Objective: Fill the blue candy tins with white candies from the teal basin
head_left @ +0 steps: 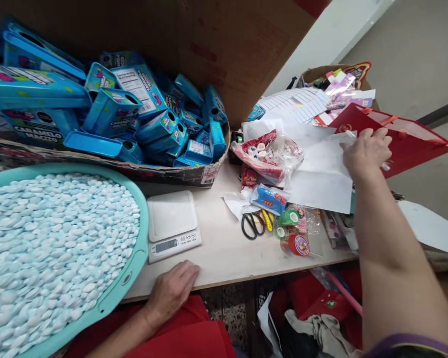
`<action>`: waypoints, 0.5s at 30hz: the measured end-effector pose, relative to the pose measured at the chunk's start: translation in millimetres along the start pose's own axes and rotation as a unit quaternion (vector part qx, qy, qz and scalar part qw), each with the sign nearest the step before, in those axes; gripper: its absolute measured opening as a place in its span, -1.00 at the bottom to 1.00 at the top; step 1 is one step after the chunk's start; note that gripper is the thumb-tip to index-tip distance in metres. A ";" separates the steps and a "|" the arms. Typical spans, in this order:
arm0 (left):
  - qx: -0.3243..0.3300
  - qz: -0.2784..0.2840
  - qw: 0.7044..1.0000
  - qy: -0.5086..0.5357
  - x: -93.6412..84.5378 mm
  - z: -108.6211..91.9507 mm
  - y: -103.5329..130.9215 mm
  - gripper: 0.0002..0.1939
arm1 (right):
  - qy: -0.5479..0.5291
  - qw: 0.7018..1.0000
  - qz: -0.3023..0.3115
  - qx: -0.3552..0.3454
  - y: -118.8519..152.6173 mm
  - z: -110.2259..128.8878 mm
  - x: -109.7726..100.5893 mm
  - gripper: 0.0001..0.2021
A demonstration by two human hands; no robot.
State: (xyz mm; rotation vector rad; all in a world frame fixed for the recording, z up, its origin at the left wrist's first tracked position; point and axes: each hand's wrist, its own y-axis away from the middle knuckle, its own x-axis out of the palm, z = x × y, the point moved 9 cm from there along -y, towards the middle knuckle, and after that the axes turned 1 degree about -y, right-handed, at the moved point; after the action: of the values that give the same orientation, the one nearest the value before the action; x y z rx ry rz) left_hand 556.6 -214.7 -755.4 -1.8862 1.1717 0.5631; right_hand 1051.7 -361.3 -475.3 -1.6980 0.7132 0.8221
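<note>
My left hand (174,289) rests at the table's front edge, its fingers curled under and pressed together, with nothing visible in it. Just behind it is a white digital scale (173,219) with a bare platform. To its left stands a turquoise basin (144,219) full of pale blue and white candies (56,248). My right hand (369,151) reaches far right over white paper sheets (321,184) and a red gift bag (403,136). Its fingers are closed around a slim white stick-like thing (386,166), mostly hidden, whose kind I cannot make out.
A cardboard box (186,175) of blue candy tins (115,112) stands behind the basin. Right of the scale lie black-handled scissors (251,226), a yellow cutter (268,220), tape rolls (288,218), a blue packet (269,199) and a bag of small trinkets (271,154).
</note>
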 end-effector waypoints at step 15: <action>0.002 0.052 0.999 -0.016 10.0 -1.1 3.6 -0.84 | -0.263 0.879 0.373 -0.139 362.4 156.0 70.1 -0.69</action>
State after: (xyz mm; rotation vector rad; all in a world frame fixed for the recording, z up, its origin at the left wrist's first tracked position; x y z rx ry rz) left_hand 558.1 -221.5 -763.4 -1.8153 1.2549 0.6450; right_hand 778.1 -306.2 -762.8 -1.3082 0.8950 1.9208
